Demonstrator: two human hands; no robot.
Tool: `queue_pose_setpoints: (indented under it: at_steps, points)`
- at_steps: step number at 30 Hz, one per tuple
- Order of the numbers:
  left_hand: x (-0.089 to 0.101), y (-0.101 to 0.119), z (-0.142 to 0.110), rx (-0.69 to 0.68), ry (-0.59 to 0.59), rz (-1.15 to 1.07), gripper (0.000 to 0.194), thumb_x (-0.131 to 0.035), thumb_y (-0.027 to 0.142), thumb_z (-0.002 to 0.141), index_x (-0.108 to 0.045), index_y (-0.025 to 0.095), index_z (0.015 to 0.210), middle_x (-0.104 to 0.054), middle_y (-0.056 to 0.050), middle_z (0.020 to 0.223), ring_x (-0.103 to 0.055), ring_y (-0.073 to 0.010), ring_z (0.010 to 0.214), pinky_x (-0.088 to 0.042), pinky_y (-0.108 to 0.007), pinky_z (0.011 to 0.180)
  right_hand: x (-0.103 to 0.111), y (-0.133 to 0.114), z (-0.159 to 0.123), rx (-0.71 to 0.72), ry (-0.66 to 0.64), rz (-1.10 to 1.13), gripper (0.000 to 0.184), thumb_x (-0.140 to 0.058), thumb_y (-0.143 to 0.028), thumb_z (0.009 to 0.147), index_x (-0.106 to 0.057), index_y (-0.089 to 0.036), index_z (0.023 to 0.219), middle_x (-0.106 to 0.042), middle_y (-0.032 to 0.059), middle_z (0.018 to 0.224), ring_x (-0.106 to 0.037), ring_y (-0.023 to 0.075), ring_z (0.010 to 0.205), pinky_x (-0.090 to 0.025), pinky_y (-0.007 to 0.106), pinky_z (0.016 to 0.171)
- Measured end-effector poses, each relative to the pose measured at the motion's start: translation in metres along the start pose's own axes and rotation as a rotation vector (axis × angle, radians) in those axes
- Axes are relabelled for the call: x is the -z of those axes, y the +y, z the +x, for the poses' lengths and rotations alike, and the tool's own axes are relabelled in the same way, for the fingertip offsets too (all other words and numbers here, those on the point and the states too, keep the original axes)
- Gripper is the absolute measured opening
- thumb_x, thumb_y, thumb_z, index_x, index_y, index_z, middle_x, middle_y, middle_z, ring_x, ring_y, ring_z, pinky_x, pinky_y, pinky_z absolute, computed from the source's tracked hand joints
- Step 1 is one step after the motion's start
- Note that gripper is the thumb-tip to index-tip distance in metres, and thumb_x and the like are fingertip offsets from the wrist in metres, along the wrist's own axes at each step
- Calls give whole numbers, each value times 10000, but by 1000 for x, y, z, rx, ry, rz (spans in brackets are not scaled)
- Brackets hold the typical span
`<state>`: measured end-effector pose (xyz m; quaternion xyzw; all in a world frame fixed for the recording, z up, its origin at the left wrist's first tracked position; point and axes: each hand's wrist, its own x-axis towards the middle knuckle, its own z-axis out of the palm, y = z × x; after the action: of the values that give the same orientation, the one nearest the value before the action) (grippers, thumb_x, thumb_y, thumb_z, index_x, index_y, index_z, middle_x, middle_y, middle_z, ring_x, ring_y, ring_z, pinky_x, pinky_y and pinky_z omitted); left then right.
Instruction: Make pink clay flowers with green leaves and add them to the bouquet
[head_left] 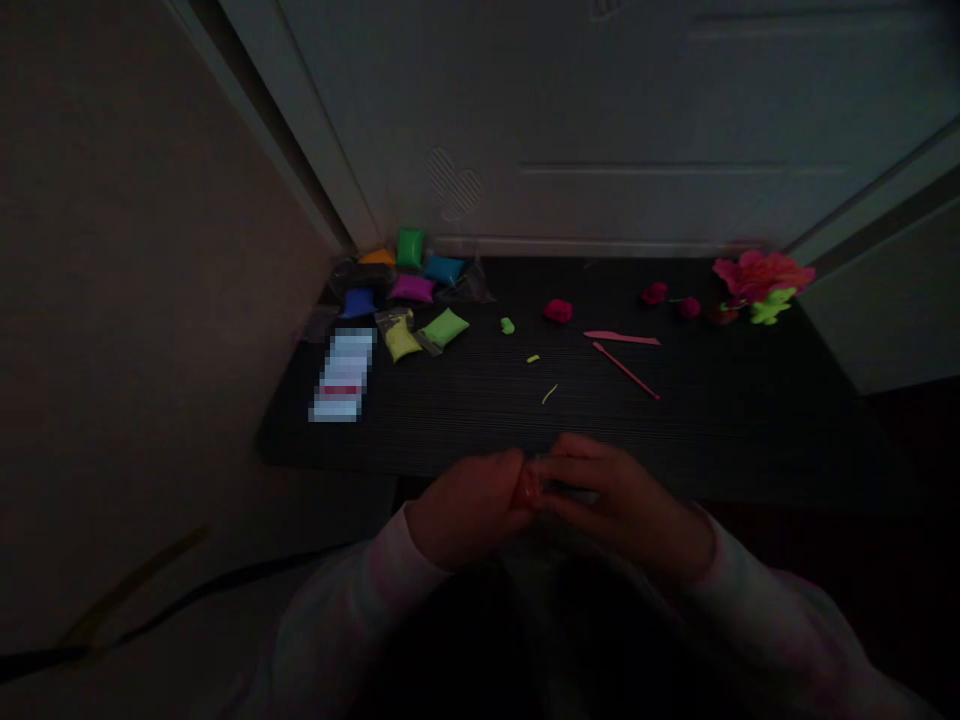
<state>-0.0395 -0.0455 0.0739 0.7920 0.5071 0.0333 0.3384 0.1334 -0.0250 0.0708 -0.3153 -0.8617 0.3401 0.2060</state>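
Just off the table's front edge, my left hand (476, 500) is closed around a small red clay packet (529, 487). A clear plastic edge seems to show at its top. My right hand (611, 495) meets it from the other side, thumb and fingertips pinching the packet's edge. Dim light blurs the exact grip. Beyond the hands lie a thin yellow strip (550, 394), a small yellow piece (533, 358), a light green lump (508, 326) and a red clay lump (558, 311). A pink modelling knife (622, 338) and a thin pink stick tool (626, 371) are to the right.
Several bagged clay packets, such as a green one (410, 248) and a yellow one (401, 341), cluster at the back left of the dark table (450, 420). A blurred-out phone (343, 375) lies nearer. Pink flowers (765, 274) and a yellow-green figure (772, 306) sit back right.
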Motion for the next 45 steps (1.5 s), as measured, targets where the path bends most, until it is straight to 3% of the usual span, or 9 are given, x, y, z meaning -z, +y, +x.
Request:
queue_pose_setpoints:
  at_steps: [7,11,18,21,25,36,40,43,45]
  points:
    - [-9,-5,-6,-31,-61,-151,113,-522,275,766,-508,173,811,-627,-43,794,-594,-173,700,-417,-253,611,-7,-7,0,-42,-98,135,81,-539,-134,775,-578,-178,720,-536,-31,682,-507,73,622,-396,184,573]
    - [-10,-6,-10,-51,-40,-236,112,-526,274,739,-476,187,689,-550,18,673,-504,-119,585,-358,-218,539,2,-9,-3,-73,-172,129,99,-519,-170,803,-599,-174,745,-531,-27,666,-506,72,600,-381,184,554]
    - [-1,-8,-11,63,-76,-251,184,-546,324,728,-449,179,670,-441,59,607,-403,-87,537,-281,-204,500,21,-4,-8,-98,-67,87,105,-542,-231,805,-629,-194,851,-500,-33,638,-488,72,588,-372,178,529]
    - [0,-9,-11,61,-69,-223,155,-524,303,740,-451,178,683,-463,50,627,-409,-89,551,-297,-209,519,18,-7,-6,-86,-109,30,163,-518,-201,812,-620,-200,940,-547,-9,712,-516,83,644,-389,190,570]
    - [-1,-7,-11,54,-87,-166,151,-510,304,745,-453,182,677,-494,36,639,-444,-102,566,-316,-220,535,9,-10,-2,-102,-176,-110,118,-528,-227,811,-644,-214,795,-575,-11,686,-523,101,649,-371,219,590]
    - [-5,-5,-11,73,-171,-82,152,-468,305,779,-534,179,726,-594,-1,691,-517,-123,584,-357,-227,539,-12,-4,-6,-64,-283,-233,78,-518,-201,788,-595,-188,778,-601,6,716,-541,131,660,-349,253,606]
    - [-11,-4,-12,-3,-218,-57,132,-438,224,787,-555,171,755,-606,-19,733,-537,-134,632,-371,-232,575,-21,-1,-10,-125,-363,-76,68,-508,-165,748,-571,-160,722,-572,6,689,-501,113,615,-346,246,579]
    - [-9,-7,-13,-37,-243,-68,74,-475,185,749,-533,165,708,-574,-4,697,-517,-125,620,-352,-221,557,-15,6,-17,-198,-416,274,127,-482,-206,761,-528,-162,651,-467,-34,591,-408,77,538,-318,215,513]
    - [-3,-13,-14,-19,-233,-104,86,-485,206,746,-505,166,672,-528,23,650,-478,-103,579,-329,-207,529,-2,11,-23,-318,-382,585,189,-483,-296,774,-516,-169,639,-406,-48,552,-365,71,500,-301,206,467]
